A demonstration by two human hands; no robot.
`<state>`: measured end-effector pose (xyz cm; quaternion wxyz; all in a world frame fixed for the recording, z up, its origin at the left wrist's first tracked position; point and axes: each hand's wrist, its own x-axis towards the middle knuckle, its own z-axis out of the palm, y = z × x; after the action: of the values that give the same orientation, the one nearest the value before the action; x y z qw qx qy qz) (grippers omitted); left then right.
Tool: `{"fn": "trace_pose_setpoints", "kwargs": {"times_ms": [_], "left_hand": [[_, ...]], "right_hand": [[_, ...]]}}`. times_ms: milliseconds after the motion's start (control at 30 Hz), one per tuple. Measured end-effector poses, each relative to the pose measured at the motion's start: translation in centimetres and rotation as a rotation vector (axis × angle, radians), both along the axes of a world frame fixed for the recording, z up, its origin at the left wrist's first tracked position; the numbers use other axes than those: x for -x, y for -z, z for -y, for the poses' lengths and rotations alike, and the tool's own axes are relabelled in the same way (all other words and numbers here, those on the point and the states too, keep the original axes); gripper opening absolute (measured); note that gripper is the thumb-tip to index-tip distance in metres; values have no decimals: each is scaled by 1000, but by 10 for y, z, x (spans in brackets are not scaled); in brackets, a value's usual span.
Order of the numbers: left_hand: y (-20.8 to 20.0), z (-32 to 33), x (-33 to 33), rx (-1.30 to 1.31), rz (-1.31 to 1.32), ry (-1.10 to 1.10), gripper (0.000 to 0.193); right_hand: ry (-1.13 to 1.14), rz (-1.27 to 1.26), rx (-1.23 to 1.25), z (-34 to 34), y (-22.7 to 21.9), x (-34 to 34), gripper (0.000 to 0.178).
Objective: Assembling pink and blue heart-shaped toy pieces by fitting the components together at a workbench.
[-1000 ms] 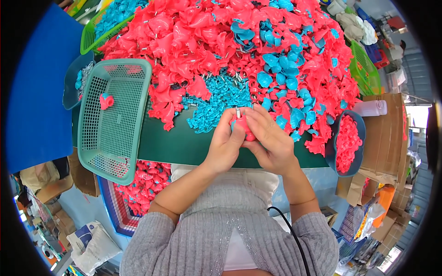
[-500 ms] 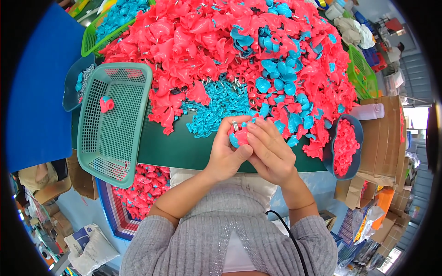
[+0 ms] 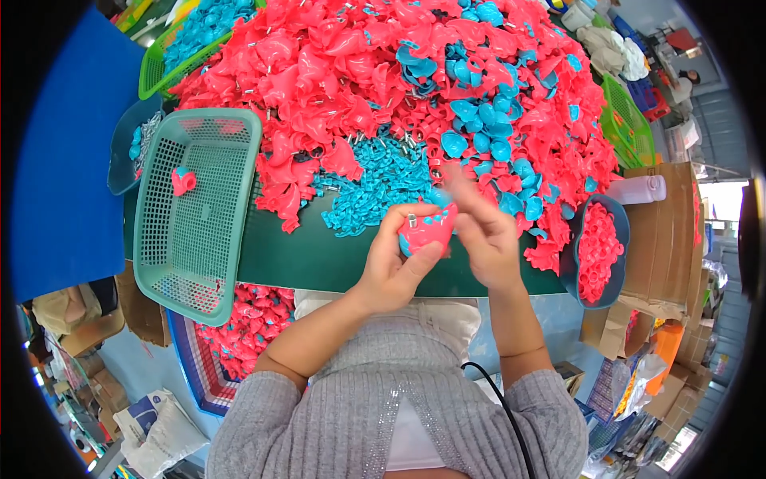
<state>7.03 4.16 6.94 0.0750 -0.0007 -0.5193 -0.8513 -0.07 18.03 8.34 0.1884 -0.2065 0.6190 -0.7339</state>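
Observation:
In front of me, my left hand (image 3: 391, 267) is closed around a small pink plastic toy piece (image 3: 427, 231) with blue parts and a short metallic bit on its upper side. Thumb and fingers grip it from the left. Just to the right is my right hand (image 3: 491, 243), its fingers stretched toward the pile and smeared by motion; I see nothing in it. Beyond both hands lies a heap of small blue plastic pieces (image 3: 363, 188). Behind that rises a large pile of pink plastic shells (image 3: 335, 68), with blue rounded shells (image 3: 483, 120) scattered through its right part.
A green mesh basket (image 3: 148, 239) at the left holds one pink-and-blue piece. Near it stands a dark bowl (image 3: 120, 164) with metal bits. On the right, a blue-grey bowl (image 3: 618, 279) contains pink rings beside a cardboard box (image 3: 658, 239). Below the table edge sits a crate (image 3: 187, 359) of pink pieces.
My right hand has come off the toy piece and moved right, its fingers now reaching out. The left hand keeps hold of the piece, which now shows more of its pink side.

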Motion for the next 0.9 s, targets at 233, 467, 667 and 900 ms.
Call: {"fn": "trace_pose_setpoints", "kwargs": {"times_ms": [233,467,667,900], "left_hand": [[38,-1,9,-15,172,-178,23],[62,25,1,14,287,-121,27],[55,57,12,-282,308,-441,29],[51,68,42,-494,284,-465,30]], "right_hand": [[157,194,56,32,31,-2,23],[227,-320,-387,39,68,25,14],[200,-1264,-1132,22,80,110,12],[29,-1287,-1090,14,76,126,13]]}}
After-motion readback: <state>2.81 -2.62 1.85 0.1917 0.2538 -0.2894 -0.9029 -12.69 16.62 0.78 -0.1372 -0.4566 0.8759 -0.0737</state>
